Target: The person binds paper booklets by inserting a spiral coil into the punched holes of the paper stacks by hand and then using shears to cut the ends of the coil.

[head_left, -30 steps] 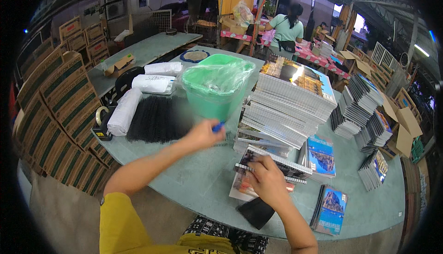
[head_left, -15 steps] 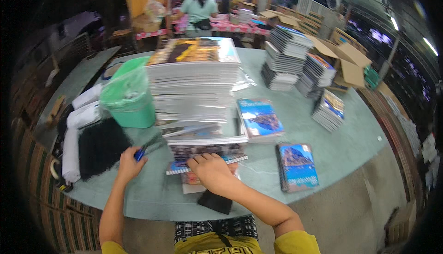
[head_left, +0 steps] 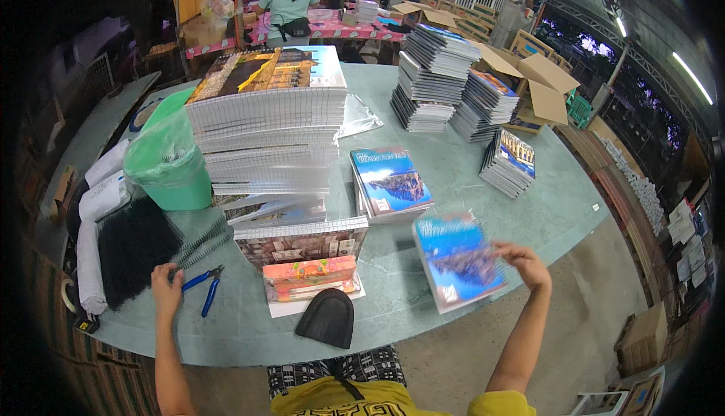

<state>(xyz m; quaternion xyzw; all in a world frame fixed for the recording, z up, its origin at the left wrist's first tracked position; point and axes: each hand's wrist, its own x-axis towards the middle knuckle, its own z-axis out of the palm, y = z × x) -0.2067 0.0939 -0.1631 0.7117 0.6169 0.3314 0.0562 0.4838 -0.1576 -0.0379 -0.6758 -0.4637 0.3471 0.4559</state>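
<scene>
At the left of the table, my left hand (head_left: 167, 287) has its fingers closed on the near end of some thin black spiral binding coils (head_left: 200, 246). Blue-handled cutting pliers (head_left: 204, 286) lie just right of it, jaws apart. My right hand (head_left: 525, 266) grips the right edge of a blue-covered spiral notebook (head_left: 457, 259), which is slightly blurred. Whether another notebook lies beneath it is hard to see. In front of me a spread-out book block (head_left: 302, 242) stands behind a small orange patterned box (head_left: 310, 276) on white sheets. A black rounded pad (head_left: 328, 318) leans nearest me.
A tall stack of unbound books (head_left: 264, 129) rises mid-table beside a green bin (head_left: 170, 182). More black coils (head_left: 140, 242) lie left, by white rolls (head_left: 92, 265). Blue notebooks (head_left: 389, 182) and several stacks (head_left: 430, 76) stand right. A co-worker (head_left: 288, 4) stands behind.
My left hand has let go of the pliers and moved to the coils. My right hand has gone from the middle to the right with a notebook. The view has shifted rightward.
</scene>
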